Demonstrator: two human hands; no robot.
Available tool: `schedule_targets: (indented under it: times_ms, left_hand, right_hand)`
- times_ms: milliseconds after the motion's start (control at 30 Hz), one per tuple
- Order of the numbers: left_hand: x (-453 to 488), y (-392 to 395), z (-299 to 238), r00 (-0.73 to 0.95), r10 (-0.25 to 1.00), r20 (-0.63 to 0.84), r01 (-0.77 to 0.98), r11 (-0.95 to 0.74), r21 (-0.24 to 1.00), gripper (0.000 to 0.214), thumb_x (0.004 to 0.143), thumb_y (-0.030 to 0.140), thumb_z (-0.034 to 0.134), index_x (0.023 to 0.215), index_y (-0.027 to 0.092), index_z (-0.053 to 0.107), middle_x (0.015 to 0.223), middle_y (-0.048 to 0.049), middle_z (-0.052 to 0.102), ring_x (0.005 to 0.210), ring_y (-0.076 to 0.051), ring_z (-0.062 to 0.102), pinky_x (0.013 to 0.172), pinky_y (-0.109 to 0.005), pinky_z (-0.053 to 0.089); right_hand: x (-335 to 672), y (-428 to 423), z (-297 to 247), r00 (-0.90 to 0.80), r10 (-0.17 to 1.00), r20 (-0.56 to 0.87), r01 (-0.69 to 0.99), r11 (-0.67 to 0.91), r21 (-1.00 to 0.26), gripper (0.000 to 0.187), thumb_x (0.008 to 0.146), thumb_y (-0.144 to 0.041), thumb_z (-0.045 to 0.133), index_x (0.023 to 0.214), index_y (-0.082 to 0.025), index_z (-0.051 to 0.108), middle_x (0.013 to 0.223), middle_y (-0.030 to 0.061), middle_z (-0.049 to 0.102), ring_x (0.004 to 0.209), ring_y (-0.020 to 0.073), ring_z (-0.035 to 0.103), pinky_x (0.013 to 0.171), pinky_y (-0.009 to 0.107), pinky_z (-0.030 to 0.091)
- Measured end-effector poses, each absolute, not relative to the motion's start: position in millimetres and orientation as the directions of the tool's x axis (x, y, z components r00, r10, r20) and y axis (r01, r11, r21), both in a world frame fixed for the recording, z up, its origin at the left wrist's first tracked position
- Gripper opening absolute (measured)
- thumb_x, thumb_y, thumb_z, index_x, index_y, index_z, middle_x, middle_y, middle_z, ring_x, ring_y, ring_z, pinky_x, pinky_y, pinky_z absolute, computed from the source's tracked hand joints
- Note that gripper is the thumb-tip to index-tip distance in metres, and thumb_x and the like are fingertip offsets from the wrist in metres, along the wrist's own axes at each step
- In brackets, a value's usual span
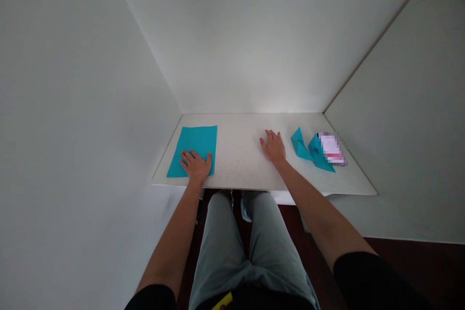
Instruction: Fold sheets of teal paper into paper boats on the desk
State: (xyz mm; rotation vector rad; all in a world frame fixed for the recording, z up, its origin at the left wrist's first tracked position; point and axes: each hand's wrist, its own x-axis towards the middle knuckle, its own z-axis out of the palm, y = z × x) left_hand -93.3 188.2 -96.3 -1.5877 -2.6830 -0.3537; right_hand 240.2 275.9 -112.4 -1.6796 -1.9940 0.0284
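While the left hand lies palm down, its grip open, on a teal paper sheet near the front left corner of the desk, the sheet looks light and limp, best lifted by its free far edge; the right hand, grip also open, rests on the bare desk near folded teal paper toward the right edge, a blurred packet against it

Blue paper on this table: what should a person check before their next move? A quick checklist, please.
1. Left hand pressing flat on the teal paper sheet: ok.
2. Sheet lying flat on the white tabletop: ok.
3. Right hand empty: ok.
4. Folded teal paper apart from the right hand: ok.
5. Printing on the pink-and-white packet readable: cannot tell, blurred.
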Motion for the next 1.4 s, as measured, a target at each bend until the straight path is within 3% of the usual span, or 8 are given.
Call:
schedule_targets:
  times_ms: [167, 433, 733, 833, 933, 1067, 1233, 1400]
  left_hand:
    - [-94.5, 185.0, -96.9, -0.507, 0.854, 0.12, 0.853, 0.477, 0.211, 0.1, 0.103, 0.062, 0.047, 0.167, -0.013, 0.031, 0.175, -0.0407, 0.023, 0.169, -0.049, 0.017, 0.134, -0.066, 0.016]
    - [-109.4, 185.5, -96.1, -0.49, 0.859, 0.147, 0.864, 0.455, 0.214, 0.101, 0.102, 0.062, 0.044, 0.165, -0.014, 0.032, 0.175, -0.0418, 0.024, 0.168, -0.05, 0.019, 0.134, -0.066, 0.016]
    - [-111.5, 183.9, -99.8, -0.476, 0.866, 0.153, 0.873, 0.444, 0.203, 0.101, 0.101, 0.062, 0.041, 0.165, -0.014, 0.032, 0.175, -0.0414, 0.024, 0.168, -0.05, 0.018, 0.133, -0.067, 0.018]
    - [-116.5, 182.9, -101.2, -0.476, 0.867, 0.149, 0.873, 0.445, 0.2, 0.099, 0.101, 0.062, 0.042, 0.165, -0.013, 0.033, 0.175, -0.041, 0.025, 0.168, -0.05, 0.019, 0.133, -0.067, 0.019]
    - [-119.4, 184.4, -93.6, -0.511, 0.852, 0.117, 0.849, 0.478, 0.225, 0.095, 0.103, 0.061, 0.044, 0.164, -0.011, 0.038, 0.174, -0.0405, 0.027, 0.168, -0.05, 0.019, 0.133, -0.068, 0.02]
    - [-92.0, 198.7, -69.4, -0.399, 0.879, 0.26, 0.897, 0.315, 0.311, 0.087, 0.107, 0.06, 0.044, 0.169, 0.0, 0.035, 0.179, -0.031, 0.024, 0.171, -0.044, 0.011, 0.135, -0.067, 0.014]
    - [-10.0, 251.4, -52.7, 0.019, 0.962, 0.272, 0.643, -0.22, 0.734, 0.072, 0.109, 0.065, 0.044, 0.163, 0.018, 0.047, 0.165, -0.0218, 0.053, 0.158, -0.032, 0.045, 0.132, -0.054, 0.031]
    - [33.0, 312.0, -63.4, 0.222, 0.966, 0.137, 0.02, -0.144, 0.989, 0.069, 0.092, 0.083, 0.064, 0.114, 0.018, 0.071, 0.107, -0.0109, 0.077, 0.101, -0.024, 0.073, 0.092, -0.039, 0.059]
  right_hand:
    - [246.9, 252.5, -92.6, -0.097, 0.887, 0.452, 0.909, 0.264, -0.322, 0.052, 0.11, -0.04, 0.041, 0.153, -0.016, 0.058, 0.149, 0.0202, 0.065, 0.139, 0.033, 0.055, 0.122, 0.053, 0.034]
    - [338.1, 226.2, -36.9, 0.195, 0.896, 0.399, 0.971, -0.118, -0.209, 0.042, 0.107, -0.029, 0.04, 0.129, -0.013, 0.072, 0.129, 0.0219, 0.071, 0.118, 0.0357, 0.06, 0.101, 0.049, 0.034]
    - [352.2, 251.6, -19.6, 0.207, 0.976, -0.067, 0.978, -0.206, 0.026, 0.041, 0.103, -0.04, 0.053, 0.123, -0.015, 0.078, 0.124, 0.0216, 0.08, 0.119, 0.0391, 0.072, 0.107, 0.055, 0.038]
    - [354.1, 259.9, -21.4, 0.177, 0.978, -0.115, 0.98, -0.186, -0.073, 0.031, 0.099, -0.038, 0.059, 0.108, -0.019, 0.082, 0.114, 0.0174, 0.083, 0.113, 0.0361, 0.074, 0.105, 0.052, 0.043]
    - [355.2, 269.5, -25.8, 0.122, 0.992, 0.009, 0.897, -0.107, -0.428, 0.025, 0.095, -0.038, 0.063, 0.103, -0.021, 0.08, 0.105, 0.0131, 0.083, 0.099, 0.0299, 0.075, 0.092, 0.043, 0.051]
    - [327.2, 288.5, -39.3, 0.004, 0.987, 0.162, 0.34, 0.151, -0.928, 0.03, 0.089, -0.054, 0.068, 0.094, -0.024, 0.071, 0.081, 0.0018, 0.073, 0.072, 0.0192, 0.064, 0.074, 0.035, 0.052]
    - [255.1, 313.2, -63.1, -0.068, 0.993, 0.099, -0.174, 0.086, -0.981, 0.049, 0.071, -0.066, 0.086, 0.095, -0.028, 0.069, 0.078, -0.0036, 0.07, 0.07, 0.0169, 0.061, 0.072, 0.033, 0.054]
    - [220.2, 326.4, -82.5, -0.238, 0.97, 0.053, -0.355, -0.036, -0.934, 0.059, 0.065, -0.07, 0.093, 0.101, -0.028, 0.073, 0.093, 0.0021, 0.08, 0.092, 0.0251, 0.074, 0.086, 0.041, 0.061]
